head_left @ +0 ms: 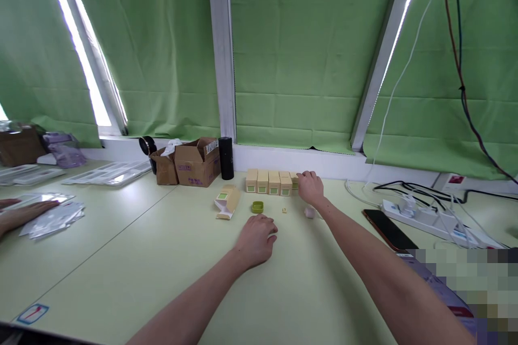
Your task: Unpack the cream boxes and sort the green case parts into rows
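Observation:
My right hand (311,187) is at the right end of a row of several small tan cardboard boxes (263,182), its fingers closed on the last box (294,180). Part of that box is hidden behind the fingers. On the table rests my left hand (256,241), palm down, with its fingers loosely bent and the thumb apart, holding nothing. Just beyond it sits a small green open container (257,207). An opened box (227,201) lies on its side to the left. Between my hands are a tiny yellowish piece (284,211) and a small pale pink object (309,212).
Larger cardboard boxes (196,164) and a black cylinder (226,158) stand by the wall. On the right lie a phone (389,229) and a power strip (441,223) with tangled cables. At far left, another person's hand (30,213) touches plastic packets (56,221).

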`<state>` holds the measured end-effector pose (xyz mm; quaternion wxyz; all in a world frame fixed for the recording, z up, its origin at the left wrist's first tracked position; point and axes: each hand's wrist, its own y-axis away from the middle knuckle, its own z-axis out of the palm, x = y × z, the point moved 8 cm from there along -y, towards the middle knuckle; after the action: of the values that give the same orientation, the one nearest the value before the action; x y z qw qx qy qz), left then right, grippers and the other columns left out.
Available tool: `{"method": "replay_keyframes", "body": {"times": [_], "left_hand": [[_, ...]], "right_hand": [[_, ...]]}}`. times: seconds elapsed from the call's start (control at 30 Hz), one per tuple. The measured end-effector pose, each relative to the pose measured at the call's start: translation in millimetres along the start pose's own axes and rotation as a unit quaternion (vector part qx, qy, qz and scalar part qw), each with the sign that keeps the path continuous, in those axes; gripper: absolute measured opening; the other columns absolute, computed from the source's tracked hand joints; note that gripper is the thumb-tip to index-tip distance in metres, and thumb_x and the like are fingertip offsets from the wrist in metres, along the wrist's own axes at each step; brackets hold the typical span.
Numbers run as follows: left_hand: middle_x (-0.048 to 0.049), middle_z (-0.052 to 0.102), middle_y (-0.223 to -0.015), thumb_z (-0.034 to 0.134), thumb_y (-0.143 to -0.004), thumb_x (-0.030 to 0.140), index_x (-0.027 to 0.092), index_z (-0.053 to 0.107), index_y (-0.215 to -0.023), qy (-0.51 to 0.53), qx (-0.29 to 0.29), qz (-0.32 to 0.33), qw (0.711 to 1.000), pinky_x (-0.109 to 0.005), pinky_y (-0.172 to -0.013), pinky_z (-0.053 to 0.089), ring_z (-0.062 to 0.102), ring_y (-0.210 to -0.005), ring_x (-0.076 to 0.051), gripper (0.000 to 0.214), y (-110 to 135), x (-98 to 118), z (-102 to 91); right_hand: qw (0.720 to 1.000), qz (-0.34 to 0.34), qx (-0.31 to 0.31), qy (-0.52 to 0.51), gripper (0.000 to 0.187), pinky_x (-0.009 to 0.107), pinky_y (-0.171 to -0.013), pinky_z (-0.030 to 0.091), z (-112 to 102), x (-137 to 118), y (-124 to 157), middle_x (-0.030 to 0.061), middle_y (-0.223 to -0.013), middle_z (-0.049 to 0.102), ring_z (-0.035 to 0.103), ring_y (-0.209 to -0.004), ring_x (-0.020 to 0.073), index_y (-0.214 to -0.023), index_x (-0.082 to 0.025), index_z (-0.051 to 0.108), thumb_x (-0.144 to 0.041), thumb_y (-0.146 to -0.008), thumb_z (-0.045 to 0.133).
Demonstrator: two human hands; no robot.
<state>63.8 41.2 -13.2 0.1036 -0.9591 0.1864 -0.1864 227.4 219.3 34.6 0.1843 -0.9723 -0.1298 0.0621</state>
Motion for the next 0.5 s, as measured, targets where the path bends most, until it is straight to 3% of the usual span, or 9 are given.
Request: {"method": "replay_keyframes", "body": {"times": [0.13, 0.37, 0.5], "left_hand": [[-0.0111, 0.076, -0.119, 0.061, -0.089, 0.019, 0.022, 0.077, -0.102, -0.007, 0.0, 0.005, 1.0, -0.045, -0.107, 0.045, 0.062, -0.124, -0.03, 0.021, 0, -1, 1.2], [-0.012, 0.075, -0.119, 0.058, -0.09, 0.019, 0.021, 0.078, -0.098, -0.009, 0.001, 0.021, 1.0, -0.047, -0.108, 0.045, 0.061, -0.125, -0.031, 0.021, -2, 4, -0.2], [-0.0124, 0.076, -0.118, 0.058, -0.09, 0.019, 0.021, 0.078, -0.098, -0.006, 0.004, 0.016, 1.0, -0.047, -0.109, 0.045, 0.059, -0.126, -0.032, 0.022, -2, 5, -1.9]], "right_hand": [[0.999, 0.008, -0.034, 0.019, 0.061, 0.04, -0.104, 0.035, 17, 3, -18, 0.0151, -0.148, 0.051, 0.034, -0.14, 0.031, -0.145, -0.022, 0.051, -0.009, -0.086, 0.061], [0.998, 0.002, -0.062, 0.018, 0.05, 0.04, -0.112, 0.028, 27, 9, -25, 0.0139, -0.154, 0.046, 0.019, -0.152, 0.0307, -0.136, -0.019, 0.054, -0.012, -0.088, 0.064], [0.998, 0.011, -0.059, 0.005, 0.042, 0.039, -0.108, 0.03, 24, 10, -22, 0.0149, -0.135, 0.063, 0.038, -0.142, 0.0278, -0.131, -0.018, 0.053, -0.014, -0.09, 0.064]]}}
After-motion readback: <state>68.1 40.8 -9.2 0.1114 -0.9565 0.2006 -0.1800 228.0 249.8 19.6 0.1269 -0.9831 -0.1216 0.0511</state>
